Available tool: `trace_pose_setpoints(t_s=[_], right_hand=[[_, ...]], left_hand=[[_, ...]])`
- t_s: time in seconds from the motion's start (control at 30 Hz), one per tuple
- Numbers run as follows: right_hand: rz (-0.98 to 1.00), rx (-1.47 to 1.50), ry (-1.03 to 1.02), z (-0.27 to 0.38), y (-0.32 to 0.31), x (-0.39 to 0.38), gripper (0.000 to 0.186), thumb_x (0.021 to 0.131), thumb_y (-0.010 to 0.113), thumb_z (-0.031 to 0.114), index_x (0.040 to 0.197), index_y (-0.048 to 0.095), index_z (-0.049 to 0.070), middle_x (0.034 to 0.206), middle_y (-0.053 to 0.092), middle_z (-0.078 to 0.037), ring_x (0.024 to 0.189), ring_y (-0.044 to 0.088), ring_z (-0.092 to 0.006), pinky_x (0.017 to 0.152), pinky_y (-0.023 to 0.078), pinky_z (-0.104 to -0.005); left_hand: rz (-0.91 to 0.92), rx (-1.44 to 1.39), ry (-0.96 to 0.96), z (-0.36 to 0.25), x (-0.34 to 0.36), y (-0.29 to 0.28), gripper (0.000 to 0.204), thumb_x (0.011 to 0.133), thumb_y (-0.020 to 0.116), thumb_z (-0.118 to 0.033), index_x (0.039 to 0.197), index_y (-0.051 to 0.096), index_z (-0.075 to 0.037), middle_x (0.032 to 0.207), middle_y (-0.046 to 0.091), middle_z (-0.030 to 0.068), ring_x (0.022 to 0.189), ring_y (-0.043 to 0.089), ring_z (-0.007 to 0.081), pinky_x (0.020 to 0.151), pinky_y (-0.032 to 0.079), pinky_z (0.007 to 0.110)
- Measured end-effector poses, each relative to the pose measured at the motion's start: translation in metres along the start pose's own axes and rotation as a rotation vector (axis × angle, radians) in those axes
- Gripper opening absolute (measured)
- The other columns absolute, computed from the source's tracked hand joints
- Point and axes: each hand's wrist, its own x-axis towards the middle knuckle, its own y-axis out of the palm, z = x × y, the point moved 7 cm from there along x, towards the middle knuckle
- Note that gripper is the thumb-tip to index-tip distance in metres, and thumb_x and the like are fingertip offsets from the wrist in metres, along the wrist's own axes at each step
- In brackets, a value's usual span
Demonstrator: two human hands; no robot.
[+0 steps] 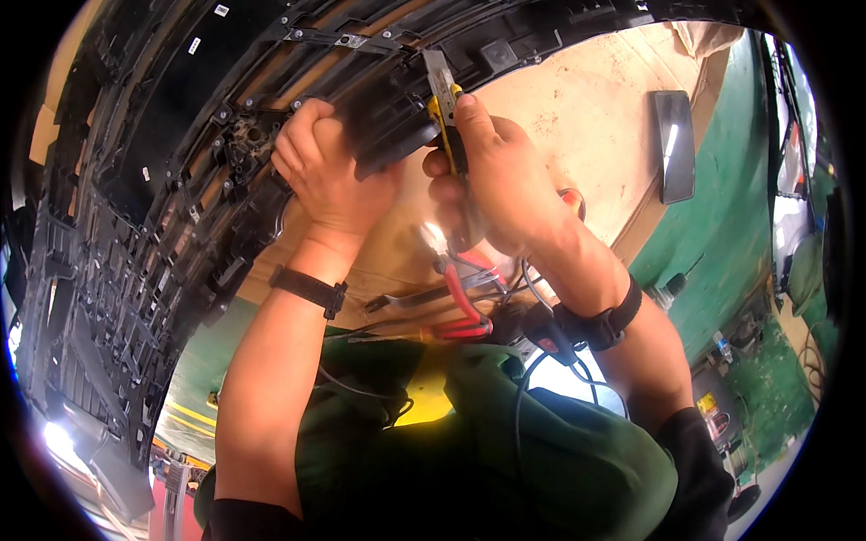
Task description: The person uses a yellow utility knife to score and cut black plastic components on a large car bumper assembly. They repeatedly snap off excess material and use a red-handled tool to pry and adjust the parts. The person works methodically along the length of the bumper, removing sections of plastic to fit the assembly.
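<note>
A large black plastic panel (153, 126) with ribs, slots and fasteners spans the top and left. My left hand (320, 171) has curled fingers gripping a dark plastic piece (383, 131) along the panel's inner edge. My right hand (496, 171) is closed on a yellow-and-black utility knife (444, 95), whose metal end meets the panel's edge beside that piece. Below my hands, red-handled pliers (465, 307) and other long tools (397, 302) lie with black cables (532, 288); the pliers are partly blurred by glare.
A cardboard sheet (586, 117) lies under the work, bearing a black phone-shaped rectangle (672, 144) at right. A drill-like tool (667, 293) sits on the green floor (704, 252). My dark green-clad legs (577, 460) are below; assorted items (722, 415) line the right.
</note>
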Motion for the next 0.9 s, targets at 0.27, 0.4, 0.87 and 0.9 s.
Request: trace_pose_setpoints(t_s=[0.27, 0.4, 0.87, 0.9], right_hand=[[0.048, 0.062, -0.008, -0.007, 0.004, 0.002, 0.052, 0.113, 0.038, 0.048, 0.104, 0.057, 0.001, 0.083, 0.060, -0.006, 0.058, 0.053, -0.0147, 0.049, 0.048, -0.0324], [0.062, 0.087, -0.037, -0.008, 0.005, 0.003, 0.051, 0.113, 0.038, 0.048, 0.103, 0.056, 0.002, 0.084, 0.059, -0.006, 0.059, 0.053, -0.0141, 0.049, 0.047, -0.0320], [0.015, 0.110, -0.060, -0.014, 0.007, 0.006, 0.050, 0.112, 0.041, 0.050, 0.107, 0.056, 0.002, 0.086, 0.061, -0.007, 0.063, 0.057, -0.0154, 0.052, 0.052, -0.0343], [0.001, 0.105, -0.061, -0.014, 0.007, 0.005, 0.051, 0.112, 0.041, 0.050, 0.107, 0.056, 0.002, 0.085, 0.062, -0.007, 0.063, 0.057, -0.0155, 0.052, 0.052, -0.0344]], left_hand=[[0.005, -0.013, 0.004, -0.001, 0.002, -0.002, 0.039, 0.073, 0.081, -0.035, 0.095, 0.061, -0.010, 0.122, 0.051, 0.0098, 0.113, 0.049, 0.0353, 0.095, 0.038, 0.049], [0.008, -0.020, 0.004, -0.002, 0.002, -0.003, 0.039, 0.073, 0.081, -0.035, 0.094, 0.061, -0.009, 0.122, 0.051, 0.0102, 0.113, 0.049, 0.0354, 0.096, 0.038, 0.049], [-0.004, -0.025, 0.007, -0.001, 0.001, -0.002, 0.041, 0.072, 0.082, -0.036, 0.094, 0.061, -0.009, 0.122, 0.052, 0.0102, 0.113, 0.050, 0.0360, 0.094, 0.038, 0.050], [-0.011, -0.033, 0.010, -0.001, 0.001, -0.002, 0.041, 0.072, 0.082, -0.036, 0.094, 0.061, -0.009, 0.122, 0.052, 0.0101, 0.113, 0.050, 0.0360, 0.094, 0.038, 0.050]])
